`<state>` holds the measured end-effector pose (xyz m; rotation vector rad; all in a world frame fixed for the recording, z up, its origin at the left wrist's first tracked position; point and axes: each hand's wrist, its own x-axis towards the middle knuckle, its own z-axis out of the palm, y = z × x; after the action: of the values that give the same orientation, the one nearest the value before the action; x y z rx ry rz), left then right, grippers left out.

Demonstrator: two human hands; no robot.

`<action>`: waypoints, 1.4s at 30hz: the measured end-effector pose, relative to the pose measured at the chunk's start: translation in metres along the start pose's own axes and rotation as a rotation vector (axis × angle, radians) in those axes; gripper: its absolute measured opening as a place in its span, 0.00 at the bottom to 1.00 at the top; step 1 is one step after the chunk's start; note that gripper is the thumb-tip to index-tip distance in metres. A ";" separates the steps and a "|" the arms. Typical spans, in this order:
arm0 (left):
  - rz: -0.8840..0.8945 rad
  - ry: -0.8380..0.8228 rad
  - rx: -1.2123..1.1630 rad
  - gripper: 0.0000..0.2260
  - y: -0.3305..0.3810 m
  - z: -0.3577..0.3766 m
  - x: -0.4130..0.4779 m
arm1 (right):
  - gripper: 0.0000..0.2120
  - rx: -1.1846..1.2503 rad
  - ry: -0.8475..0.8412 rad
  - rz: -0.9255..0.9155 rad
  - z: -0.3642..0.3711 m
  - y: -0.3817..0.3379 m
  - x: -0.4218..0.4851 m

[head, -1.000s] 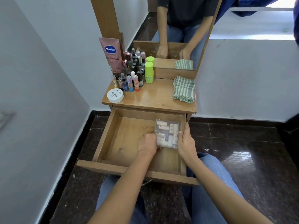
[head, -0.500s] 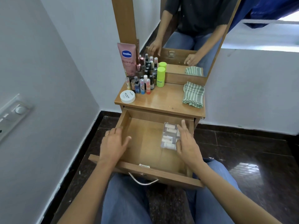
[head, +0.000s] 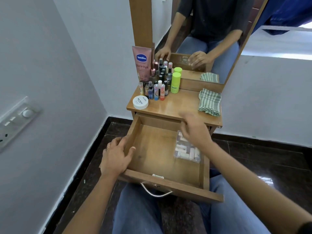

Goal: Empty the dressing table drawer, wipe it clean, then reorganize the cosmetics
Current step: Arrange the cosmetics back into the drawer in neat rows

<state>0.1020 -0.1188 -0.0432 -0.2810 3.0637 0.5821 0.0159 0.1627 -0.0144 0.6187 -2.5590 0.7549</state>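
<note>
Box (head: 187,152) lies front-to-back along right drawer (head: 203,168) wall; right hand (head: 194,130) seemingly hovers above.

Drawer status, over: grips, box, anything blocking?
Left grip holds drawer by left wall. Right grip open above clear box, blurred. Box flat on drawer floor, right side. Nothing blocking.

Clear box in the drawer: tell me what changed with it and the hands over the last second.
Both hands let go of the clear box, left first. The left hand moved to the left wall of the drawer and holds it, thumb inside. The right hand rose off the box, blurred, fingers loose. The box stays at the drawer's right side; bottles and cloth unchanged.
</note>
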 end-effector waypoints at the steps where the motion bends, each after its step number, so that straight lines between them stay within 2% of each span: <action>1: -0.002 -0.012 0.012 0.25 0.000 0.001 0.001 | 0.20 -0.008 -0.004 0.055 -0.002 -0.001 0.024; 4: -0.023 -0.039 0.020 0.26 0.000 0.002 0.002 | 0.27 -0.050 0.000 0.157 -0.003 0.008 0.093; 11: -0.015 -0.039 0.031 0.26 -0.003 0.006 0.004 | 0.30 -0.125 -0.182 0.241 0.003 0.030 0.168; 13: -0.006 -0.034 0.018 0.25 -0.002 0.007 0.005 | 0.29 -0.167 -0.198 0.245 0.005 0.031 0.174; 20: 0.008 -0.030 -0.003 0.25 0.000 0.006 0.005 | 0.17 -0.082 -0.071 0.323 0.013 0.029 0.172; 25: 0.009 -0.042 -0.008 0.25 -0.003 0.005 0.005 | 0.15 -0.047 -0.023 0.321 0.006 0.029 0.161; 29: 0.009 -0.058 0.008 0.26 -0.004 0.005 0.006 | 0.16 0.081 0.119 0.333 -0.018 0.017 0.137; 32: 0.007 -0.059 0.013 0.26 -0.004 0.005 0.007 | 0.15 0.226 0.139 0.351 -0.036 0.000 0.105; 38: -0.006 -0.068 0.008 0.27 -0.001 0.002 0.006 | 0.13 0.819 -0.143 0.679 -0.028 -0.024 0.048; 40: -0.004 -0.074 0.010 0.27 -0.001 0.002 0.006 | 0.13 0.907 -0.198 0.730 -0.015 -0.027 0.034; 42: -0.007 -0.080 0.001 0.27 -0.004 0.003 0.007 | 0.15 0.877 -0.253 0.748 0.002 -0.026 0.020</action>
<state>0.0961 -0.1221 -0.0476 -0.2611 2.9847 0.5772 0.0119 0.1360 0.0043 -0.0829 -2.5763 2.2207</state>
